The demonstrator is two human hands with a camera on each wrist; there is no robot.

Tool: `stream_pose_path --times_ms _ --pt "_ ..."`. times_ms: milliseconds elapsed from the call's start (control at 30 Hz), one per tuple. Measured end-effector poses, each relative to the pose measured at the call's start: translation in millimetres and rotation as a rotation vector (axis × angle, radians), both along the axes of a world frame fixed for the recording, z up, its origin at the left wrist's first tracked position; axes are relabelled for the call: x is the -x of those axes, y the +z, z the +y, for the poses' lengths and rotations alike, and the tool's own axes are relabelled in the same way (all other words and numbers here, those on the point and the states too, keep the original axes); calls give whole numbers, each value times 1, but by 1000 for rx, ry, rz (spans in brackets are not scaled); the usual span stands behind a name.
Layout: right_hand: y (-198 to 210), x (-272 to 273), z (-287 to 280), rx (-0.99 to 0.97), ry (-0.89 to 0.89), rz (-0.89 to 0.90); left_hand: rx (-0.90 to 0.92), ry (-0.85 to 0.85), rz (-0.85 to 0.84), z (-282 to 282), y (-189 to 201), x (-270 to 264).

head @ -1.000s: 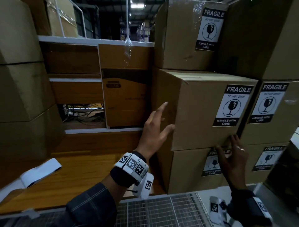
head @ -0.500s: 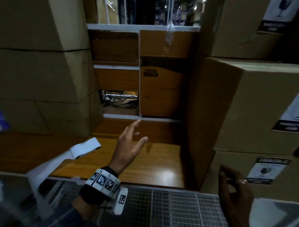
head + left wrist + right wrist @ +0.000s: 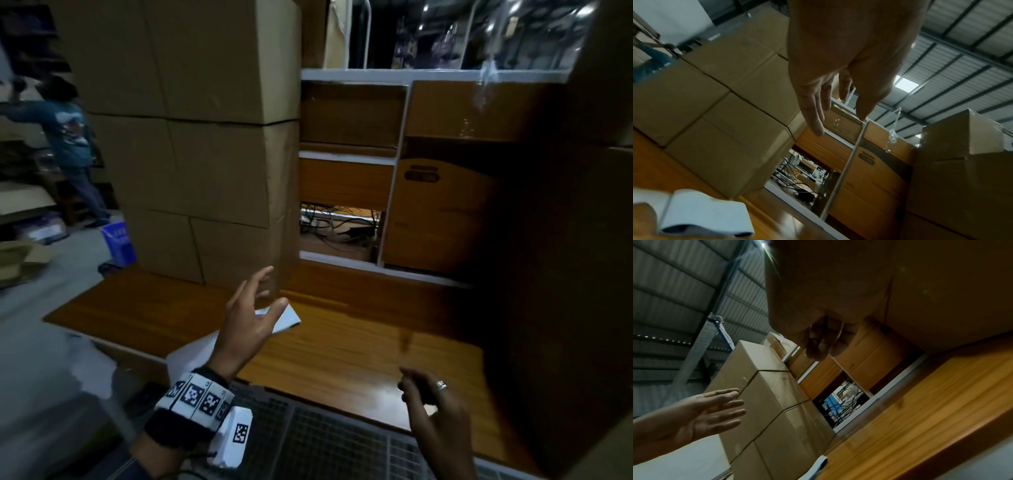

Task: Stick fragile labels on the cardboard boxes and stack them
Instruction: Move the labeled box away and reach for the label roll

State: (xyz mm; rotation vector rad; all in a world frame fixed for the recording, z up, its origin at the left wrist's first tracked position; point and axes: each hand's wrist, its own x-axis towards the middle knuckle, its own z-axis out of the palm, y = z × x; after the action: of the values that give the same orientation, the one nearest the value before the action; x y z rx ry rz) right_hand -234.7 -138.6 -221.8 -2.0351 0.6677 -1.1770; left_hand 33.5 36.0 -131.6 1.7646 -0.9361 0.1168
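1. Left hand (image 3: 245, 329) hovers above the tabletop (image 3: 359, 346), fingers spread and straight, holding nothing. It points toward the unlabelled stack of boxes (image 3: 205, 171) at the left; judged to be reaching for the next box.
2. Right hand (image 3: 433, 407) hangs low near the front edge of the tabletop, fingers loosely curled, nothing visibly in it. A ring shows on one finger.
3. Unlabelled stack: three tiers visible, each showing at least two boxes side by side, so at least six. No labels on the faces that show. The stack sits on the tabletop's left end, within arm's reach, probably as the supply.
4. Label strip (image 3: 281, 318): one white strip lies on the tabletop just under the left hand, trailing off the front edge. Printing not legible; judged to be label stock or spent backing.
5. Labelled stack (image 3: 962, 162): dark at the right edge; count not possible. One white label corner shows in the left wrist view.
6. One person (image 3: 68, 137) stands far left, apart from the work.
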Motion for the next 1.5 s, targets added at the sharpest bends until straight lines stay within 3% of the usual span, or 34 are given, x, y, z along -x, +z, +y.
stream_pose_path --times_ms 467,767,967,1167,1367,1500 --pt "60 -193 31 96 162 -72 131 150 -42 72 35 -142" --pt "98 -263 8 115 208 -98 174 228 -67 73 56 -189" --pt "117 -305 -10 -4 243 -136 107 293 -75 77 71 -220" --pt "135 -349 -12 8 254 -148 63 326 -140 79 92 -271" --pt "187 -397 -9 18 201 -229 108 306 -147 88 129 -335" --pt "228 -440 -15 29 154 -271 116 197 -197 73 161 -366"
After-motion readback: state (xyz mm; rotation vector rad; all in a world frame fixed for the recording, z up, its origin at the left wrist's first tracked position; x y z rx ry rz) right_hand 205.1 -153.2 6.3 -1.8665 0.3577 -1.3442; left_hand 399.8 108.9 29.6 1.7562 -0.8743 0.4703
